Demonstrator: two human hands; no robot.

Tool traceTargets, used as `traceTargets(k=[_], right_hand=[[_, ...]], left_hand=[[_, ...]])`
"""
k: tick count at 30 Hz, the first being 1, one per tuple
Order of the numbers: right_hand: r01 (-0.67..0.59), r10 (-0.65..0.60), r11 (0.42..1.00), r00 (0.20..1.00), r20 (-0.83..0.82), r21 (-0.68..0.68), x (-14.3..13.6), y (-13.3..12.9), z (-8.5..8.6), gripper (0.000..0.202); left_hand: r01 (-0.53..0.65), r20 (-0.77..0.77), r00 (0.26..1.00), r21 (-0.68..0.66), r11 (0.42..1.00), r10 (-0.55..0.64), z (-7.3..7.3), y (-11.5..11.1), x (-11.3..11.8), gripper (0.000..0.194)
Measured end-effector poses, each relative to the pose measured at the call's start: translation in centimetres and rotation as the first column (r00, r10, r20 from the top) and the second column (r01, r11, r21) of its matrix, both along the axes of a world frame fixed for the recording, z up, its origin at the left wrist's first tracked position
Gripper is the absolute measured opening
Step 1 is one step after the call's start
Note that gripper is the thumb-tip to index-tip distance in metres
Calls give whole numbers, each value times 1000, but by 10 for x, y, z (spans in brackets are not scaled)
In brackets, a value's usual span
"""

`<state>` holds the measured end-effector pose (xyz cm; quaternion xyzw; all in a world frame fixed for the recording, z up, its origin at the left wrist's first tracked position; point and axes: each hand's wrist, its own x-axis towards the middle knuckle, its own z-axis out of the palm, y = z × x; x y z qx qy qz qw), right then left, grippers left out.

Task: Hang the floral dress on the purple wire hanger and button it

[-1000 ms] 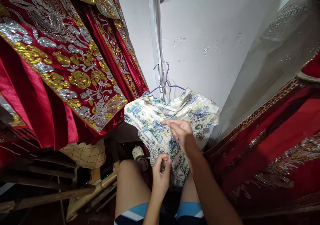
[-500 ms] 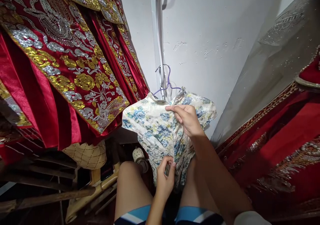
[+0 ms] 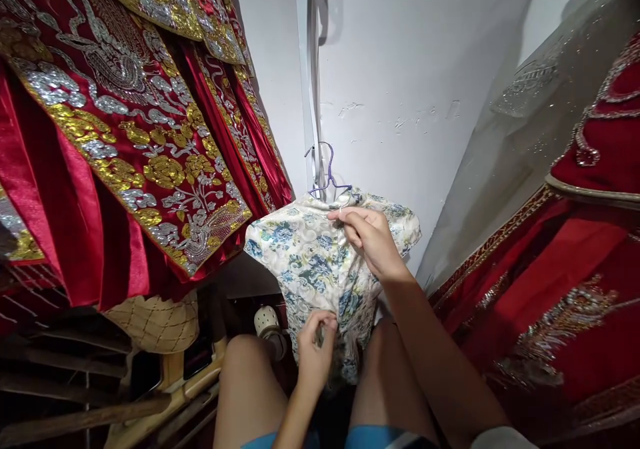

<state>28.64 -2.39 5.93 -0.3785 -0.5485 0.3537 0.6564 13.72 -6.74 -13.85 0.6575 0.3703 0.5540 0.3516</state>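
A short-sleeved cream dress with blue and yellow flowers hangs in front of my knees on a purple hanger. A straight seam, probably a zipper line, runs down its middle. My right hand is closed in a pinch at the top of this seam, just below the neckline; its fingertips hide any small part between them. Lower on the seam, my left hand pinches the dress fabric between thumb and fingers. The skirt of the dress hangs between my legs.
Red gowns with gold and silver sequins hang at left. A beaded red gown and a sheer, glittery covering are at right. A white pole stands against the wall. Bamboo furniture is at lower left.
The neckline edges, parted before, sit closer together beneath the right hand. The left hand stays low on the seam. The view has shifted slightly, and the dress hangs a little lower at its collar.
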Motion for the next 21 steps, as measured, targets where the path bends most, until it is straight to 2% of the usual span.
traceTargets(k=[2,5,7,9,11,13,15,16,18,21], right_hand=[[-17,17,1000,1000,-10,6,-1,-4,-3,26],[-25,25,1000,1000,-5,9,-4,-9,-5,24],[-21,21,1000,1000,13,3,-5,-11,-4,23],[-8,8,1000,1000,20,-2,-5,-10,-3,22],[16,-16,1000,1000,12,6,-5,-4,-7,20],[64,-64,998,998,-17,12,-7,5,-15,19],[116,-115,993,993,-31,15,-11,14,-27,18],[132,-132,991,991,-24,9,-13,18,-35,18],[132,-132,991,991,17,-17,-17,22,-51,19],[78,-76,994,997,26,-83,-18,19,-74,21]], left_hand=[[-45,64,997,76,996,41,37,16,-3,19],[-118,132,988,266,957,85,106,43,-5,24],[-79,62,996,396,915,60,148,61,-3,33],[-21,-80,994,518,855,73,177,76,0,24],[15,-191,973,622,783,132,193,86,5,17],[4,-233,947,700,714,223,200,89,10,15],[-55,-199,935,738,673,294,203,91,11,14],[-103,-152,938,735,671,312,204,92,9,14],[-229,-5,952,651,723,307,206,101,-2,15],[-366,279,919,347,864,277,207,128,-35,14]])
